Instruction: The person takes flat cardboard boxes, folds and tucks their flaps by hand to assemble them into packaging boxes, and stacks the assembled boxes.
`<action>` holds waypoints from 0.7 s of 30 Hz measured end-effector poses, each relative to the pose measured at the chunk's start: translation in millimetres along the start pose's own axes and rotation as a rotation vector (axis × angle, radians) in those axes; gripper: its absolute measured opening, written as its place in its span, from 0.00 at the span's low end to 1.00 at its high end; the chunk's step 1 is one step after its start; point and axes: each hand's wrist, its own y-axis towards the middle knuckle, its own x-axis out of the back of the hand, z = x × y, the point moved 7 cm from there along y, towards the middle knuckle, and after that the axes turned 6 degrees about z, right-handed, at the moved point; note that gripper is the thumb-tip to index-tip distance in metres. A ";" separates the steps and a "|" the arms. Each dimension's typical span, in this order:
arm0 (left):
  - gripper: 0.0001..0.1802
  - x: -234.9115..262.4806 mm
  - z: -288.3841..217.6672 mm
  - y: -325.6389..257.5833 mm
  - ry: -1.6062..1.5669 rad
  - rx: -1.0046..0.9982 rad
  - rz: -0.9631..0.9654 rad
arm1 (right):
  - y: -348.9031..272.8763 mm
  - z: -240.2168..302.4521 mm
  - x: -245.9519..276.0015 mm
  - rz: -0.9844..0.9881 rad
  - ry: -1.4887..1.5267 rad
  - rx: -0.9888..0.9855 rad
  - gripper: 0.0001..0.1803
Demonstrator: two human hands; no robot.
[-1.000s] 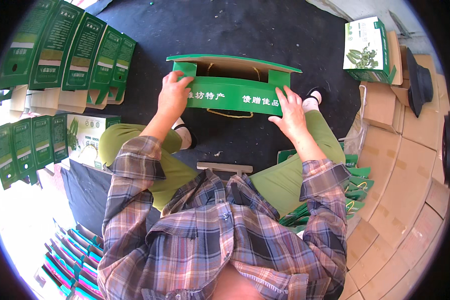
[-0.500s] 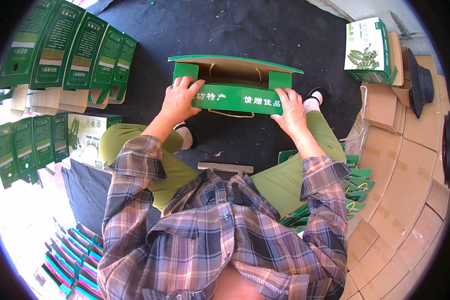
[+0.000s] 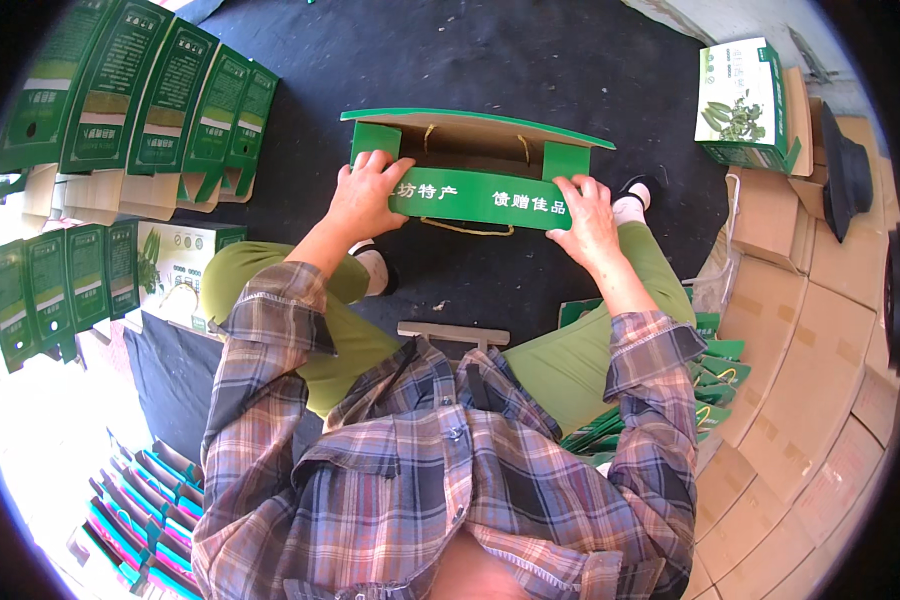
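Observation:
In front of me is a green cardboard gift box [image 3: 485, 205] with its top open. White lettering runs along its near flap, and the far flap stands raised. Two yellow cord handles [image 3: 429, 137] show inside the far flap, and another cord hangs below the near flap. My left hand [image 3: 363, 200] grips the near flap at its left end, fingers over the top edge and thumb on the face. At the right end my right hand [image 3: 585, 222] holds the same flap in a like way. Green side tabs stand at both ends; the box's bottom is in shadow.
Rows of green cartons [image 3: 170, 100] stand at the left, with a white-and-green box [image 3: 175, 265] beside them. A finished-looking box [image 3: 740, 105] sits at the far right, near stacked brown cartons [image 3: 810, 350]. Flattened green boxes [image 3: 715, 375] lie beside my right leg.
The box and both hands have shifted very slightly to the right in the picture, along with the surroundings. My grip on the box looks the same.

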 end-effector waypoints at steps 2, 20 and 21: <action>0.45 -3.3 0.1 0.5 0.005 0.000 0.003 | 0.2 0.7 -0.4 0.011 -0.009 0.004 0.43; 0.44 -11.8 -31.0 9.2 0.227 0.038 -0.009 | 4.2 2.1 -2.1 0.060 0.045 -0.030 0.49; 0.43 -10.8 -28.4 10.9 0.213 0.036 -0.036 | 5.3 -0.2 2.4 0.052 0.079 -0.021 0.50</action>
